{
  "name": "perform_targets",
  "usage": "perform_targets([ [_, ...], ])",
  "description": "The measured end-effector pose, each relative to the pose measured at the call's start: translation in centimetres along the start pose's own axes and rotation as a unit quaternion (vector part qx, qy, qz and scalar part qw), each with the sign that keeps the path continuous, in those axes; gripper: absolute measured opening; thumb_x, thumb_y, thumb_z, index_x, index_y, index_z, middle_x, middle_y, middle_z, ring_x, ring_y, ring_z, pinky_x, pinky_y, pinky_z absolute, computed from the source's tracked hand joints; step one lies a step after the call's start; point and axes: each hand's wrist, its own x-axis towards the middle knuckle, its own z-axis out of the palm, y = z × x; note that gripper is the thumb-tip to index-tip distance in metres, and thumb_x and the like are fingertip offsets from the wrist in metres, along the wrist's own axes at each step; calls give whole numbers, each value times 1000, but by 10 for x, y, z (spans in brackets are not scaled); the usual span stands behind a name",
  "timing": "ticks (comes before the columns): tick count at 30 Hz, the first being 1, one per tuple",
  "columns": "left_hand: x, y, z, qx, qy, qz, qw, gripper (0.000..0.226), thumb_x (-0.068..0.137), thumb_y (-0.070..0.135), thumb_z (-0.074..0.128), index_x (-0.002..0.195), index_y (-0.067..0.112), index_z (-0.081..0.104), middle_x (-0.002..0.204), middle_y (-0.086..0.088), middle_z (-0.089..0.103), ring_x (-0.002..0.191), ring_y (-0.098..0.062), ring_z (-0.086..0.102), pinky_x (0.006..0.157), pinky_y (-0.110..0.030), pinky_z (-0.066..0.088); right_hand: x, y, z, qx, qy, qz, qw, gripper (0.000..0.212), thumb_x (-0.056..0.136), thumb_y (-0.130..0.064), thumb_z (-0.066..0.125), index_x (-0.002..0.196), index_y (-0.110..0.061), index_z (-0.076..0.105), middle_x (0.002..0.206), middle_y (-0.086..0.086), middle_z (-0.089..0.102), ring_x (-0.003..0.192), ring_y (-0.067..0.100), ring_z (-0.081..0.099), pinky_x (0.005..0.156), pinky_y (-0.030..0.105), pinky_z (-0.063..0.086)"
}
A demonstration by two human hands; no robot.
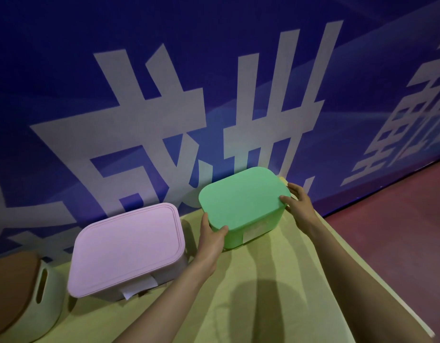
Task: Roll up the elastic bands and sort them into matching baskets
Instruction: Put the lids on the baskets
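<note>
Both hands grip the lidded green basket on the yellow-covered table: left hand clasps its near left corner, right hand its right end, fingers curled on the lid. Pink basket, lid closed, stands just left. No elastic bands visible

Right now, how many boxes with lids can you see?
3: a green plastic basket between both hands, a pink plastic basket left of it, and a pale basket with a brown lid, partly cut off at far left.
</note>
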Motion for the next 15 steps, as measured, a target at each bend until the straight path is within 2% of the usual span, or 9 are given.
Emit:
perform_targets([
  [5,-3,9,0,107,-13,8,994,56,99,26,46,149,19,23,155,-1,22,140,-21,27,115,-40,26,0,3,-2,17,-19,0,1000,47,92,1,53,137,-11,42,136,3,45,117,21,51,105,42,42],
  [10,10,17,9,280,24,76,957,51,94,26,56,138,12,34,157,-4,-2,145,-22,6,116,-30,15,-1,7,-2,26,-34,-1,999,47,94,-1,52,138,-12,41,134,2,46,123,25,49,107,44,41],
  [13,17,14,13,350,-8,76,934,63,97,30,50,148,12,17,159,-7,-11,147,-25,-11,118,-36,6,-2,12,-5,21,-43,3,999,49,94,-4,53,140,-15,40,139,5,44,127,26,46,109,46,39],
  [15,20,10,13,419,-31,70,905,68,101,35,39,152,12,1,158,-8,-20,144,-26,-22,118,-40,-2,-2,10,-3,-59,-34,-27,997,48,94,-7,54,140,-16,42,145,7,41,132,26,41,110,43,36],
])
